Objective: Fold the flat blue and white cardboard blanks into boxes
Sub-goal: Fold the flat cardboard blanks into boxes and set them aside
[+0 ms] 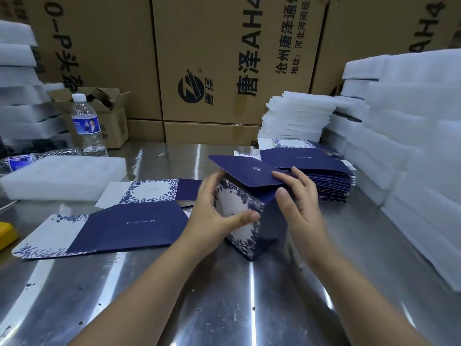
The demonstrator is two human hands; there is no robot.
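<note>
**Work in hand.** One box (245,222) stands partly erected near the middle of the tabletop (224,303), one corner turned toward the person. Its white floral face is to the left, its plain blue face to the right, and the blue lid flap (244,169) is raised and tilted over the open top.

**Left hand** (212,213). It grips the box across the floral face, thumb near the front corner and fingers curled over the far top edge. This appears to brace the walls square.

**Right hand** (300,196). The grip is open. Straight fingers rest on the lid flap and the palm lies beside the blue face, apparently to steer the flap down.

**Stock.**
- A stack of blanks (324,178) lies toward the right edge, within reach of the right hand.
- Two loose blanks (124,228) lie flat left of the box.

**Surroundings.**
- Foam pads (411,146) are piled along the right edge.
- A foam tray (64,176) and a bottle (86,123) sit at the far left.
- Cartons (224,58) line the far edge.

**Assessment.** The body looks formed and the lid is not yet closed. Whether the base is locked cannot be seen. The flap needs an even press to avoid creasing.
</note>
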